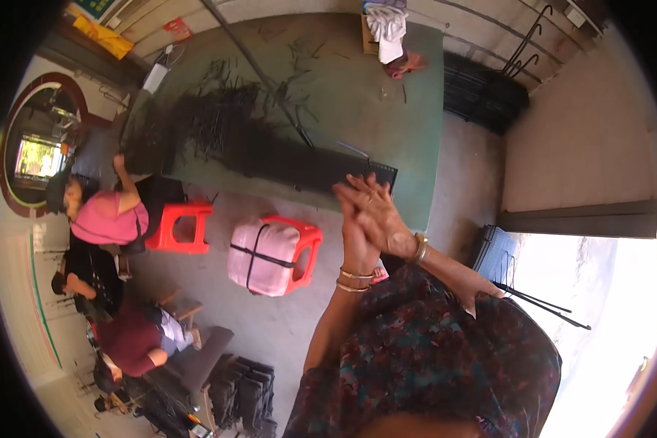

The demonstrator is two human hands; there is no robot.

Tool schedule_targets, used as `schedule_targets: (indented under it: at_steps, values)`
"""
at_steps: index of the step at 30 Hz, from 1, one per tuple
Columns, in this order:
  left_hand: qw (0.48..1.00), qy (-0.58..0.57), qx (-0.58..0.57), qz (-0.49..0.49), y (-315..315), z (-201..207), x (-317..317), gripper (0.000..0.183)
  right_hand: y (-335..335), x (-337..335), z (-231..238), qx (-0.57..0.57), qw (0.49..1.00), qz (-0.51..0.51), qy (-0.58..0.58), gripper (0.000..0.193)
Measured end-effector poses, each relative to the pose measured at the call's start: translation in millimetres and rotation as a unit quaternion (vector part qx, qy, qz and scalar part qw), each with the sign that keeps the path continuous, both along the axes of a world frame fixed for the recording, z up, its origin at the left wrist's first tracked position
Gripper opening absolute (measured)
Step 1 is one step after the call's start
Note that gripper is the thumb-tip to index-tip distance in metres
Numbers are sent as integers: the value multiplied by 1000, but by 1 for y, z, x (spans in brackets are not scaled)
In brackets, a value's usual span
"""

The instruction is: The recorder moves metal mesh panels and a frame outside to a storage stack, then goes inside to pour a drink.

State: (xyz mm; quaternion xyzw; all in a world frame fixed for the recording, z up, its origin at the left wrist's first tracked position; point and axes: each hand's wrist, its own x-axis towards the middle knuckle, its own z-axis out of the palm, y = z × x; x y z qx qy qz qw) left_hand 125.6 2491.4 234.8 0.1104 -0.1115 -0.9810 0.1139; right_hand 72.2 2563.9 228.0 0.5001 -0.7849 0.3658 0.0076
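Observation:
My left hand (358, 244) and my right hand (387, 221) are pressed together over the near right edge of a green table (420, 157). The right hand lies across the left, and the fingers of both are stretched out. Nothing shows between them, though the palms are hidden. Just beyond my fingertips is the end of a long black strip (299, 169) lying along the table's near side; that end looks like a grid. A long dark bar (274, 91) slants over the tabletop, its tip near the strip.
Dark thin pieces (215, 120) lie heaped on the table's left. A box with white cloth (387, 33) stands at the far edge. Left of me are a pink strapped bundle (263, 258) against a red stool (310, 255), another red stool (182, 228) and a person in pink (109, 219).

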Motion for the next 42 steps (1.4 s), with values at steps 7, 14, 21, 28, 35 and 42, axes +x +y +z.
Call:
schedule_targets:
  at_steps: [7,14,21,28,35,42]
  values:
    - [989,-93,-95,-61,-71,-30,-24,38,-23,-235,-155,54,895,-361,-257,63]
    - [881,-411,-231,-40,-96,-116,47,42,-49,-366,-273,84,834,-465,-284,91]
    - [791,-588,-151,-71,-70,-151,155,37,-72,-391,-289,4,845,-443,-300,84]
    - [815,-563,-126,-47,-50,-147,186,35,-68,-382,-289,-70,872,-438,-206,55]
    - [821,-555,-123,64,-24,-150,270,38,-43,-264,-215,-186,902,-259,-292,46]
    - [805,-566,-50,170,28,-183,419,34,-74,-14,-96,-199,877,-50,-434,53]
